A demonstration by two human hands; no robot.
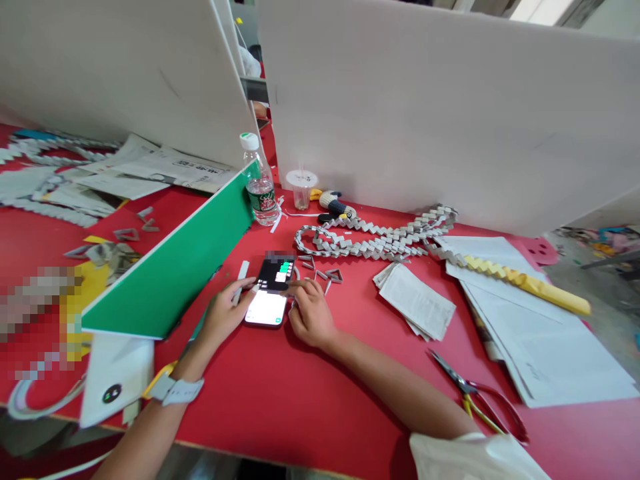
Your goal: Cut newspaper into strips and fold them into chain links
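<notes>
A smartphone with a lit screen lies on the red table between my hands. My left hand is at its left edge, thumb tip by the screen and fingers apart. A grey folded paper piece shows between that thumb and forefinger; whether it is gripped is unclear. From the right, my right hand reaches over the phone's edge, its forefinger stretched to the screen and the other fingers loosely bent. Small folded paper links lie just beyond it. A watch is on my left wrist.
A long folded-paper chain runs behind, ending in a yellow roll. Pliers, stacked paper slips and large sheets lie right. A water bottle, lidded cup and green board stand left.
</notes>
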